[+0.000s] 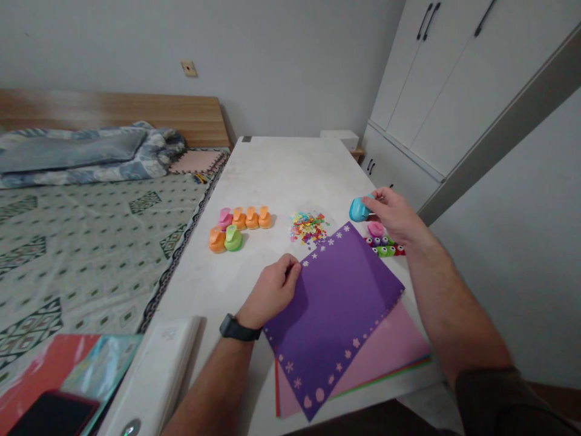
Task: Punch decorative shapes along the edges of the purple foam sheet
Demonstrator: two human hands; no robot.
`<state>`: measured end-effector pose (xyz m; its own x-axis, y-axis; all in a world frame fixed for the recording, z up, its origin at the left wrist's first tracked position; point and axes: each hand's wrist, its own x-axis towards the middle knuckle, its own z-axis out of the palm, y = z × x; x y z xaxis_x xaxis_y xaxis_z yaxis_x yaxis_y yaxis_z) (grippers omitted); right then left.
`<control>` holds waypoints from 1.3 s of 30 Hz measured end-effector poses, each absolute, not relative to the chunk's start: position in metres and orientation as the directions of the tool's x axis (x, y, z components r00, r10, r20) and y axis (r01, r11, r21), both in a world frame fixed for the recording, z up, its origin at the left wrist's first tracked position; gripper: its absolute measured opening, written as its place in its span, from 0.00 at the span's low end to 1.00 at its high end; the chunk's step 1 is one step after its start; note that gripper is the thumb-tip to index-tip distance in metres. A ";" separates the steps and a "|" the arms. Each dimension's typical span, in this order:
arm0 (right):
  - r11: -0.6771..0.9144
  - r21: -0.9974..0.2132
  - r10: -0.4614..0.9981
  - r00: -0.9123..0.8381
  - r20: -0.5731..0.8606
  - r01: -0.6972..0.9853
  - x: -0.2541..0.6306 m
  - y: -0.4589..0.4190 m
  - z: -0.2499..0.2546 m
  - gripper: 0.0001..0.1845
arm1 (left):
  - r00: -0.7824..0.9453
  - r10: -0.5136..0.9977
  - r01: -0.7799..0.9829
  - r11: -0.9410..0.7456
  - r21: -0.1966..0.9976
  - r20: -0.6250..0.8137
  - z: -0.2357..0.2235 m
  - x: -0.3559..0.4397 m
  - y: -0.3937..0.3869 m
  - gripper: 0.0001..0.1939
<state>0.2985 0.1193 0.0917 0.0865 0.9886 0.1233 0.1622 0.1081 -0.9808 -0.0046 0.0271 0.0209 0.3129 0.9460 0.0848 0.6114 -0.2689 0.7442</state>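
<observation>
My left hand [276,289] is closed on the upper left edge of a purple sheet of paper [336,297], which has small shapes punched along several edges. In my right hand [394,212] is a light blue craft punch [359,209], held just beyond the sheet's far corner. Below that hand are a pink punch [375,229] and a cluster of small punches [384,247] with round white-and-dark spots. A heap of colourful paper confetti [308,227] lies past the sheet. Under the purple paper is a stack of coloured sheets [394,339] with pink on top.
Orange punches [252,218], a green one [233,238] and a pink one [225,218] stand left on the white table [290,169]. A white device [152,375] lies at the near left edge, beside a dark phone [54,415]. A bed [91,236] adjoins the left side.
</observation>
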 end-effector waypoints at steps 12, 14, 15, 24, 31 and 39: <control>0.032 -0.993 0.995 0.092 0.043 0.117 0.295 0.120 0.090 0.18 | 0.254 0.964 0.591 -0.222 0.776 0.082 0.025 -0.004 0.025 0.14; 0.024 -0.995 0.996 0.084 0.033 0.099 0.295 0.120 0.090 0.16 | 0.238 0.968 0.595 -0.206 0.777 0.074 0.026 -0.003 0.026 0.14; 0.021 -0.996 0.996 0.079 0.028 0.092 0.296 0.121 0.089 0.16 | 0.232 0.970 0.596 -0.200 0.777 0.072 0.026 -0.003 0.026 0.14; 0.009 -0.995 1.000 -0.010 0.008 0.104 0.293 0.118 0.089 0.14 | 0.222 0.972 0.567 -0.194 0.800 0.078 0.027 -0.002 0.025 0.15; 0.023 -0.979 0.999 -0.051 0.013 0.201 0.286 0.115 0.085 0.17 | 0.204 0.975 0.489 -0.175 0.855 0.083 0.024 0.000 0.024 0.16; 0.098 -0.970 0.986 -0.154 0.064 0.223 0.276 0.110 0.080 0.19 | 0.353 0.934 0.241 -0.041 0.970 -0.048 0.025 0.002 0.021 0.19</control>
